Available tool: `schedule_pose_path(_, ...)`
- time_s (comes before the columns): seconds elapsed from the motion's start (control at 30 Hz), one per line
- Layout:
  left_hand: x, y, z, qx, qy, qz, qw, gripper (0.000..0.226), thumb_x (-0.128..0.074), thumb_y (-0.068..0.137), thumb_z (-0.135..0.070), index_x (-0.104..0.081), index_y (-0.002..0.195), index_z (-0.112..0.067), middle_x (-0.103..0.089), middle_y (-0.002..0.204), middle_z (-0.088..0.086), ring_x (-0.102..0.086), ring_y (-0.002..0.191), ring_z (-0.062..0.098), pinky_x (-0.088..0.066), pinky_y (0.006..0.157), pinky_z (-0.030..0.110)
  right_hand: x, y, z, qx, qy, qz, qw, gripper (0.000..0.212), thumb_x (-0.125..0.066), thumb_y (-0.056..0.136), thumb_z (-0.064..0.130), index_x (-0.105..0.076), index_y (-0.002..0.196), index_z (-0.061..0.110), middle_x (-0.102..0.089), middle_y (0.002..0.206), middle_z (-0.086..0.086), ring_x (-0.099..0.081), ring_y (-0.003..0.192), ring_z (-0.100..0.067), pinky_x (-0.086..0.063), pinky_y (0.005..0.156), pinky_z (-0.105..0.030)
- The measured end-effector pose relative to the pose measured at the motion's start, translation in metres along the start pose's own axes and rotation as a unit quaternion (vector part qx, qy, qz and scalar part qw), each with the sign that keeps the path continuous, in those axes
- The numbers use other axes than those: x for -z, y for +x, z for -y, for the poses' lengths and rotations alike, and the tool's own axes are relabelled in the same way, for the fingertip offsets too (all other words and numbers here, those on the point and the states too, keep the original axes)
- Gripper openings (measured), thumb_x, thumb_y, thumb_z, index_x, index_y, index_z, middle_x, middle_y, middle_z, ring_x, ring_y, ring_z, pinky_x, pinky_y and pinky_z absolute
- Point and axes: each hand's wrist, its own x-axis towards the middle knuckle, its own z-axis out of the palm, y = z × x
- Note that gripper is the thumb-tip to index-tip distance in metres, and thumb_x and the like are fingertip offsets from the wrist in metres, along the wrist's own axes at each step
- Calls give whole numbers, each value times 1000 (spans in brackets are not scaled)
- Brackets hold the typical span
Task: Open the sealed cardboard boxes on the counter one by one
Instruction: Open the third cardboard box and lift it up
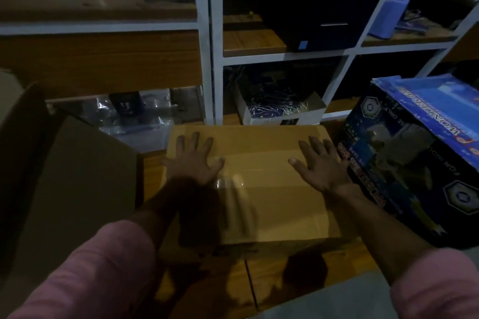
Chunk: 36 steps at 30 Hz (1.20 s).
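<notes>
The left hand [193, 160] lies flat, palm down, fingers spread apart, on the left part of the box [261, 184] top. The right hand [321, 166] lies the same way, open and gripping nothing, on the right part of the top near that edge. Both forearms reach in from pink sleeves [85, 274] at the bottom of the view.

The box sits directly under both palms, on the wooden counter [334, 264], its flaps closed. A strip of clear tape [259, 163] runs across the top between the two hands, and a glossy, blurred patch of tape shows just behind the left wrist.

Just right of the right hand, a blue printed carton [420, 153] stands tilted, its side touching or nearly touching the box; which, I cannot tell. Left of the left hand, apart from the box, a larger brown carton [77, 176] sits with a flap raised. Beyond the fingertips stands a white-framed shelf [210, 41], holding clear plastic bags [134, 116], a white tray of tangled wires [280, 109] and a black device [318, 8] higher up. The scene is dim, and small details on the shelf are unclear.
</notes>
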Motion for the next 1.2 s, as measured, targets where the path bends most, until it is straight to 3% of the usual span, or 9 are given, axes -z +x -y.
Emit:
schedule_pose_path(0.17, -4, -17, 4, -3, 3, -33, 999, 84, -18, 84, -85, -10, 157, -43, -1, 167, -9, 0, 152, 30, -28, 103, 76, -4, -15, -2, 7, -17, -13, 1000, 83, -16, 85, 87, -16, 156, 42, -4, 168, 10, -1, 153, -28, -26, 105, -72)
schedule_pose_path(0.27, -9, -40, 4, -5, 0, -70, 998, 84, -21, 83, -85, -19, 155, -41, -9, 166, -7, -8, 148, 31, -33, 101, 73, -7, -35, -5, 22, -12, -37, 999, 76, -28, 89, 82, -25, 153, 41, -12, 167, 8, -7, 149, -28, -29, 105, -67)
schedule_pose_path(0.37, -3, -64, 4, -20, -18, -78, 997, 85, -33, 83, -83, -19, 155, -39, -4, 167, -7, -8, 147, 33, -32, 101, 74, -4, -56, -9, 32, 41, -89, 995, 74, -37, 86, 81, -36, 148, 41, -23, 163, 8, -12, 145, -25, -30, 102, -64)
schedule_pose_path(0.53, 19, -101, 4, -62, -15, -210, 976, 83, -41, 85, -78, -32, 152, -31, -15, 165, 1, -16, 144, 39, -37, 95, 74, 23, -74, -5, 57, 77, -199, 975, 80, -52, 79, 80, -42, 146, 37, -27, 160, 7, -21, 143, -31, -31, 107, -63)
schedule_pose_path(0.67, 28, -122, 0, -74, -2, -277, 958, 84, -51, 86, -71, -31, 154, -26, -13, 166, 7, -18, 144, 42, -37, 95, 74, 35, -87, -6, 57, 91, -246, 963, 98, -53, 72, 85, -34, 151, 31, -28, 157, -7, -25, 138, -37, -36, 104, -68)
schedule_pose_path(0.8, 23, -145, -1, -64, 9, -295, 953, 91, -61, 85, -67, -27, 156, -22, -12, 164, 13, -19, 144, 41, -34, 97, 76, 31, -111, -6, 51, 89, -266, 958, 104, -56, 71, 85, -26, 155, 31, -25, 153, -12, -23, 136, -39, -37, 102, -70)
schedule_pose_path(1.03, 12, -190, -7, -59, 7, -295, 954, 96, -65, 83, -66, -25, 158, -23, -10, 164, 13, -15, 146, 41, -31, 99, 78, 21, -157, -13, 48, 55, -262, 962, 97, -58, 75, 81, -29, 152, 30, -24, 154, -16, -24, 134, -45, -39, 98, -71)
schedule_pose_path(1.2, 12, -215, -3, -69, 7, -274, 959, 99, -69, 82, -62, -22, 159, -23, -8, 164, 14, -18, 144, 44, -35, 96, 77, 21, -179, -18, 61, 46, -251, 965, 104, -78, 70, 66, -28, 153, 29, -22, 154, -14, -22, 137, -44, -36, 103, -72)
